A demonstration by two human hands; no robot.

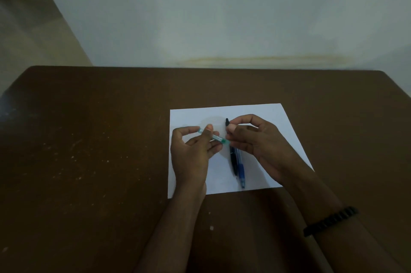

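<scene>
Brown table, white paper on it. Over the sheet the left hand pinches a green pen mid-barrel, while the right hand curls its fingertips onto the pen's right end. A black pen and a blue pen lie side by side below.

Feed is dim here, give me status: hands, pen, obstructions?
Left hand grips green pen barrel. Right hand pinches its end. Black pen, blue pen lie on paper beneath.
</scene>
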